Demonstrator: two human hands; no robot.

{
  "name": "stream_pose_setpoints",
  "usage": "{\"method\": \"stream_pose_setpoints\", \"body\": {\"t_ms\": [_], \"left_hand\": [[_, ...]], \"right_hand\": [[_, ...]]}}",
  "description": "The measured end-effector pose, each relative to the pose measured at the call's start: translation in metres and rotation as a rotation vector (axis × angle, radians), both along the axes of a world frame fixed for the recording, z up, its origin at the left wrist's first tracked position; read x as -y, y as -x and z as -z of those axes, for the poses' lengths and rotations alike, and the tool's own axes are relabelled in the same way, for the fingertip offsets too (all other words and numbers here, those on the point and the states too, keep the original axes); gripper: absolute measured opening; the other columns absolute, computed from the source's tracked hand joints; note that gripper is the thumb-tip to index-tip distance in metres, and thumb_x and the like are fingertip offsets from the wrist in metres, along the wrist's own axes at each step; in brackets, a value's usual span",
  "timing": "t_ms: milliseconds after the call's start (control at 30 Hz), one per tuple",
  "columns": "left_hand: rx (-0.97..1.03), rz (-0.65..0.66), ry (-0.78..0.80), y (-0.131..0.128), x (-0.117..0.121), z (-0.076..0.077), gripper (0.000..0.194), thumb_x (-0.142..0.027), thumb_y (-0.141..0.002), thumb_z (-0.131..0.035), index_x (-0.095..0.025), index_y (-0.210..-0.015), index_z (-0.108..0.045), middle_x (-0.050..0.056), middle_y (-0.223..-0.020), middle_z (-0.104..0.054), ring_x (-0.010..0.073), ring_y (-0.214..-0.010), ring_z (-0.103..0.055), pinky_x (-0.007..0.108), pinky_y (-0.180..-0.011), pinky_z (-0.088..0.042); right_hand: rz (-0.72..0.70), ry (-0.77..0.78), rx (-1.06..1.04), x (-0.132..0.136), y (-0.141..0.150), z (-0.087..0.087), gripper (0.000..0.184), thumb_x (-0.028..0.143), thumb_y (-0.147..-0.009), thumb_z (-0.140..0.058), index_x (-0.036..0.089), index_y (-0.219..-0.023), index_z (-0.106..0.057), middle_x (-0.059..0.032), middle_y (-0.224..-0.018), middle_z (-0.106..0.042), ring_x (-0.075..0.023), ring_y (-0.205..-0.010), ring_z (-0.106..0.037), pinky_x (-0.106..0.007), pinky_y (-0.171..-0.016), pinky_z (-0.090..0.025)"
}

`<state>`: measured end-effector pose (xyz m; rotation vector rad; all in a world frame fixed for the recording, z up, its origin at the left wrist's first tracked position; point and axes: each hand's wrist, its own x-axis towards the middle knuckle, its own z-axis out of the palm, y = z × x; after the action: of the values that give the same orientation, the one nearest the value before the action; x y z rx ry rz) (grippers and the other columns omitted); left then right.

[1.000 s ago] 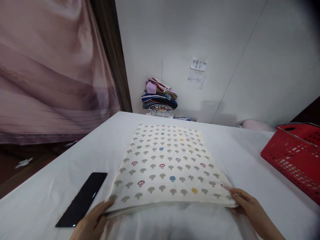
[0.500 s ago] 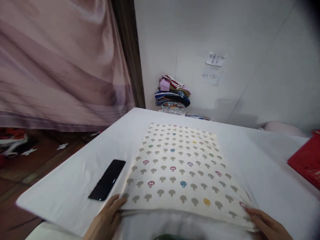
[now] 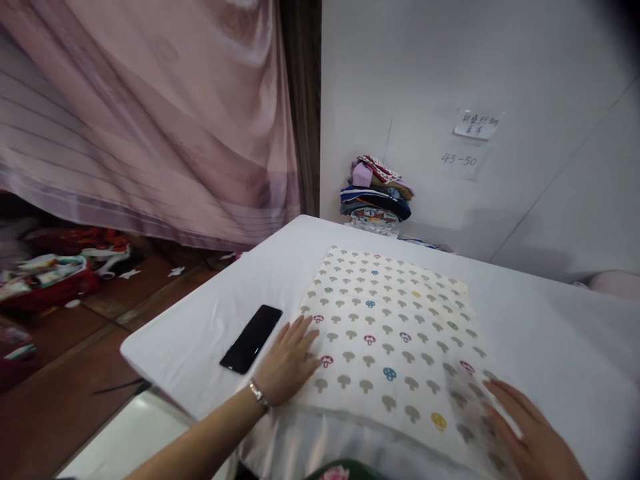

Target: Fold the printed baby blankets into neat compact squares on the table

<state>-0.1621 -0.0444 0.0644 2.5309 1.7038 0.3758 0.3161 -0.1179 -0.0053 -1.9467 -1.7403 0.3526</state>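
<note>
A cream cloth (image 3: pixel 375 313) printed with grey and coloured mushrooms lies spread on the white table. My left hand (image 3: pixel 287 360) rests on its left edge, fingers stretched out flat. Over the right edge of the cloth is my right hand (image 3: pixel 525 427), slightly blurred, with its fingers extended and apart from the thumb. Neither hand grips anything. Close to the left hand lies a black phone (image 3: pixel 251 338) on the table.
The white table (image 3: pixel 200 320) has its left corner near a pale stool (image 3: pixel 133 433). Folded fabrics (image 3: pixel 377 193) are stacked by the wall beyond the far edge. A pink curtain (image 3: pixel 200 120) hangs at the left. A red box (image 3: pixel 55 280) of items stands on the tiled floor.
My left hand has moved from the cloth's near left corner up onto its left edge and flattened. My right hand has shifted slightly up along the right edge. The view has turned left.
</note>
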Motion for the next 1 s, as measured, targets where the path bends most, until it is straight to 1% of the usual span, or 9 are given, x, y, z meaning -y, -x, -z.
{"method": "stream_pose_setpoints", "body": {"t_ms": [67,200,300,433,533,633,800,900,1000], "left_hand": [[-0.06,0.042,-0.028,-0.006,-0.005,0.025,0.057,-0.051,-0.084,-0.047,-0.019,-0.131,-0.048,0.011,-0.145,-0.036,0.03,-0.134,-0.029,0.049,-0.107,-0.03],[-0.074,0.055,-0.046,0.004,-0.007,0.055,0.062,-0.054,-0.085,-0.042,-0.022,-0.139,-0.037,0.011,-0.147,-0.029,0.0289,-0.135,-0.027,0.048,-0.107,-0.029],[-0.029,0.068,0.01,0.015,-0.013,0.053,0.058,-0.052,-0.085,-0.044,-0.025,-0.136,-0.042,0.01,-0.145,-0.033,0.0282,-0.134,-0.03,0.047,-0.106,-0.031],[0.024,0.025,0.122,0.016,-0.04,0.031,0.052,-0.051,-0.086,-0.041,-0.022,-0.128,-0.052,0.011,-0.139,-0.044,0.026,-0.13,-0.038,0.043,-0.104,-0.037],[0.025,0.037,0.043,-0.01,-0.067,0.011,0.053,-0.052,-0.086,-0.04,-0.02,-0.127,-0.052,0.011,-0.141,-0.041,0.0266,-0.133,-0.033,0.045,-0.105,-0.034],[0.016,0.147,-0.083,-0.053,-0.09,0.004,0.052,-0.05,-0.087,-0.04,-0.021,-0.129,-0.049,0.01,-0.144,-0.038,0.0278,-0.134,-0.029,0.05,-0.106,-0.029],[-0.028,0.303,-0.158,-0.103,-0.106,0.036,0.054,-0.052,-0.087,-0.04,-0.021,-0.13,-0.049,0.01,-0.144,-0.037,0.0295,-0.134,-0.029,0.053,-0.107,-0.024],[-0.057,0.322,-0.121,-0.103,-0.108,0.058,0.055,-0.052,-0.088,-0.037,-0.022,-0.132,-0.047,0.009,-0.143,-0.038,0.0287,-0.133,-0.032,0.051,-0.106,-0.027],[-0.075,0.319,-0.132,-0.097,-0.109,0.067,0.056,-0.052,-0.088,-0.036,-0.023,-0.135,-0.043,0.007,-0.145,-0.036,0.0282,-0.133,-0.031,0.051,-0.107,-0.027]], "right_hand": [[-0.126,-0.037,0.14,-0.006,0.016,0.009,0.054,0.05,-0.077,-0.047,0.028,-0.126,-0.055,-0.0039,-0.142,-0.04,-0.0323,-0.13,-0.036,-0.052,-0.104,-0.035],[-0.131,-0.013,0.285,-0.001,0.021,0.035,0.057,0.05,-0.08,-0.044,0.031,-0.134,-0.047,-0.0022,-0.145,-0.033,-0.0327,-0.133,-0.028,-0.058,-0.106,-0.027],[-0.123,0.063,0.265,0.003,0.02,0.028,0.056,0.051,-0.082,-0.044,0.031,-0.134,-0.046,-0.0013,-0.146,-0.03,-0.0306,-0.135,-0.024,-0.055,-0.109,-0.021],[-0.075,0.138,0.063,-0.013,0.023,-0.01,0.053,0.049,-0.084,-0.045,0.029,-0.133,-0.047,-0.002,-0.146,-0.032,-0.0274,-0.135,-0.026,-0.047,-0.108,-0.029],[0.052,0.052,-0.111,-0.053,0.015,-0.032,0.05,0.047,-0.082,-0.048,0.028,-0.128,-0.053,-0.0019,-0.144,-0.036,-0.0253,-0.133,-0.031,-0.04,-0.1,-0.042],[0.162,-0.053,-0.25,-0.114,-0.001,-0.041,0.04,0.039,-0.079,-0.053,0.023,-0.113,-0.063,-0.0048,-0.132,-0.053,-0.025,-0.124,-0.045,-0.039,-0.101,-0.04],[0.417,-0.076,-0.428,-0.213,-0.03,-0.04,0.036,0.029,-0.079,-0.05,0.012,-0.106,-0.065,-0.01,-0.112,-0.066,-0.0235,-0.105,-0.059,-0.035,-0.093,-0.044],[0.482,-0.055,-0.412,-0.251,-0.043,-0.034,0.041,0.029,-0.079,-0.049,0.006,-0.111,-0.063,-0.0145,-0.114,-0.064,-0.0243,-0.103,-0.06,-0.033,-0.089,-0.045],[0.513,-0.013,-0.368,-0.278,-0.053,-0.025,0.043,0.031,-0.076,-0.055,0.005,-0.11,-0.063,-0.0166,-0.114,-0.063,-0.0262,-0.105,-0.059,-0.033,-0.088,-0.045]]}}
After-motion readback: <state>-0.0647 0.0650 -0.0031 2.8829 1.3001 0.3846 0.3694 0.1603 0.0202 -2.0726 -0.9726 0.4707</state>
